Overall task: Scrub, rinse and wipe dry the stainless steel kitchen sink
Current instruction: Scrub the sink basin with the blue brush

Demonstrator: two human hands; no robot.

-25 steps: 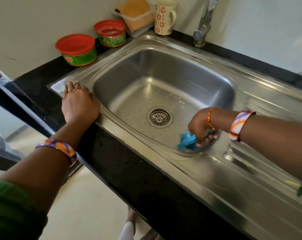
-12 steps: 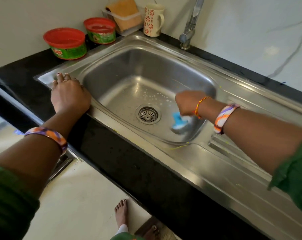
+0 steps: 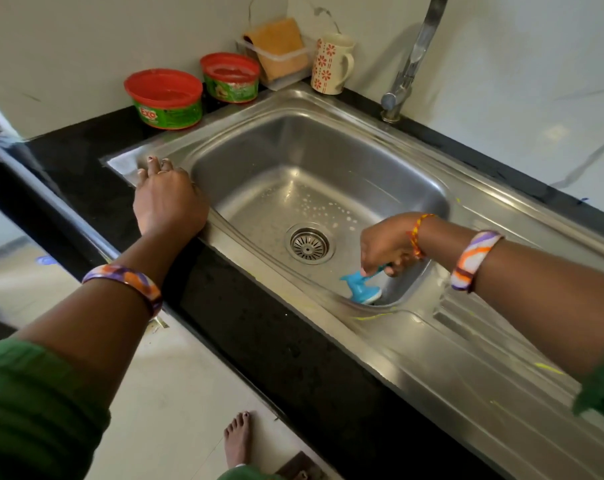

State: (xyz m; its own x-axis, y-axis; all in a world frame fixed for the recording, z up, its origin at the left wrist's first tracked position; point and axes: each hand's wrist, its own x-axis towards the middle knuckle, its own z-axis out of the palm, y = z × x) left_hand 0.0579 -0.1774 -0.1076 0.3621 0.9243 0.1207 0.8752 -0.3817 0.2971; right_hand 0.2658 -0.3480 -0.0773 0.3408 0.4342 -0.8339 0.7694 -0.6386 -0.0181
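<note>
A blue scrub brush [image 3: 362,287] is pressed into the near right corner of the steel sink [image 3: 314,157], its handle gripped by the curled fingers of the right hand [image 3: 385,245]. The left hand [image 3: 167,202] is laid flat, fingers straight, on the sink's left rim. Since half a second ago, the brush has been drawn nearer the front wall.

brush [image 3: 362,289] blue | tubs [image 3: 163,98] red-lidded, green | mug [image 3: 330,64] cream, red flowers
</note>
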